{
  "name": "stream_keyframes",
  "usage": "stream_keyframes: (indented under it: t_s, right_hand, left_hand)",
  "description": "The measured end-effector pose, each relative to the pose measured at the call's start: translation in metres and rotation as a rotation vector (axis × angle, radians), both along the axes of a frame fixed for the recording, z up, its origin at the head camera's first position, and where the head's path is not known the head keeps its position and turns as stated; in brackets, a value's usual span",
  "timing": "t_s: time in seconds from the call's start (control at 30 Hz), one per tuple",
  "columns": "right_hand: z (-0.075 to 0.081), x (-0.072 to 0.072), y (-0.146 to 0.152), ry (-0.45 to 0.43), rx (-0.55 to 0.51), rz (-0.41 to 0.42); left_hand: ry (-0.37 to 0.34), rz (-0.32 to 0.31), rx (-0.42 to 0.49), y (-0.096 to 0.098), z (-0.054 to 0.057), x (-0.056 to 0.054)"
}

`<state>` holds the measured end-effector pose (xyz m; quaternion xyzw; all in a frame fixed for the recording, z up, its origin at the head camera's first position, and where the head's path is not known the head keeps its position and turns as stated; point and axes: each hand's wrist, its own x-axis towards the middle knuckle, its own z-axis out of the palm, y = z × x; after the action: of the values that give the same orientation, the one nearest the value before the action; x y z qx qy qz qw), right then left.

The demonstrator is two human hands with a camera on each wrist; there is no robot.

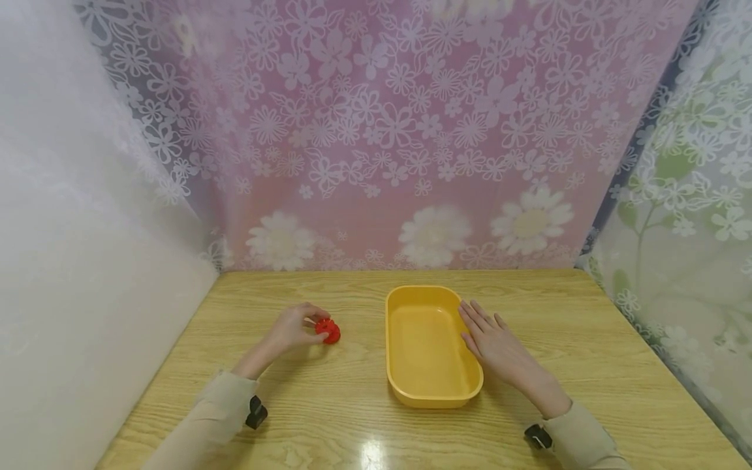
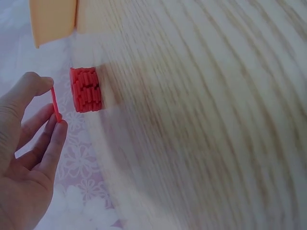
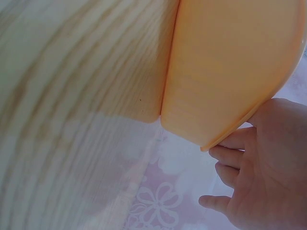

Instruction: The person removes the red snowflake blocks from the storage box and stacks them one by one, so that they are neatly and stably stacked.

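My left hand (image 1: 292, 328) pinches a thin red piece (image 2: 55, 104) by its edges, between thumb and fingertips. Beside it on the table stands a short stack of red notched discs (image 2: 87, 90), apart from the held piece in the left wrist view. From the head view, piece and stack overlap as one red cluster (image 1: 332, 334). A yellow rectangular plastic tub (image 1: 435, 397) with rounded corners sits right of the stack. My right hand (image 1: 499, 349) rests against the tub's right rim, its fingers mostly straight; the right wrist view shows fingers touching the rim.
The wood-grain table (image 1: 329, 424) meets a pink flowered curtain (image 1: 364, 143) at its back edge. A pale sheet (image 1: 88, 215) hangs on the left, and a green-and-white flowered one (image 1: 693, 196) on the right. Dark wrist straps show at both sleeves.
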<state>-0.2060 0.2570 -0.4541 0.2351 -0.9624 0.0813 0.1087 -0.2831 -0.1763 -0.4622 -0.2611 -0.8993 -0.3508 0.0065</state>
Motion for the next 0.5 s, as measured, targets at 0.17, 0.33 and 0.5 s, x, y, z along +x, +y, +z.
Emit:
stream_keyframes:
  t_s: [0.17, 0.33, 0.5]
  right_hand:
    - [0.0001, 0.0001, 0.0006, -0.005, 0.002, -0.003]
    - [0.0008, 0.0006, 0.0004, -0.005, 0.005, -0.005]
    - [0.0004, 0.0007, 0.0001, -0.004, 0.005, -0.005]
  left_hand:
    - [-0.015, 0.009, -0.018, 0.0039, -0.0027, -0.0005]
    - [-0.041, 0.033, -0.024, 0.0073, -0.0057, -0.0012]
    - [-0.044, 0.026, -0.028, 0.0086, -0.0082, -0.0017]
